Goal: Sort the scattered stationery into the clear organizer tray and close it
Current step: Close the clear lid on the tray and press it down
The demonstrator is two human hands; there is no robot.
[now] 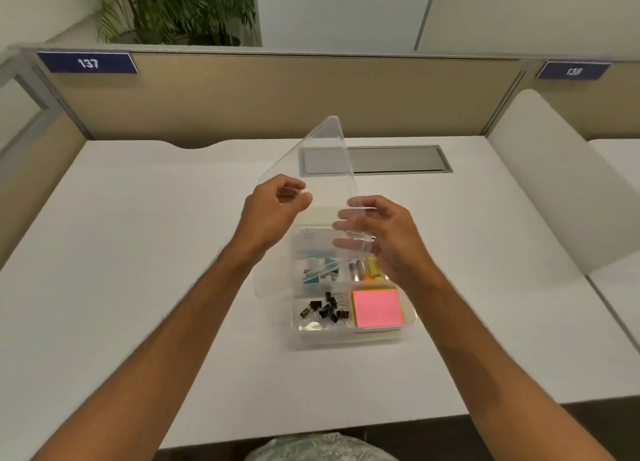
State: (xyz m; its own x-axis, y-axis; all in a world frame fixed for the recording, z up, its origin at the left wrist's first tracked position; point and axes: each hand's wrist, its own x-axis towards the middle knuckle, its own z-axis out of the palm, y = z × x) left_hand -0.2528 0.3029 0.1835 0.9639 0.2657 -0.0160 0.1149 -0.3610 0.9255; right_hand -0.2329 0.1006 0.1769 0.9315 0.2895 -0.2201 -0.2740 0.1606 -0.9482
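Observation:
A clear organizer tray (410, 318) sits on the white desk in front of me. Its front compartments hold several black binder clips (325, 309) and a pink sticky-note pad (377, 307); behind them lie highlighters (374, 270) and small teal and white items (317, 272). A clear lid (322, 162) is held tilted above the tray, one corner pointing up and away. My left hand (273, 207) grips the lid's left edge. My right hand (384, 232) holds its right edge, fingers seen through the plastic.
The white desk (138, 252) has a grey cable hatch (394, 159) behind the tray. A beige partition (277, 97) with number plates 137 and 138 closes the back. A white divider panel (554, 183) stands at the right.

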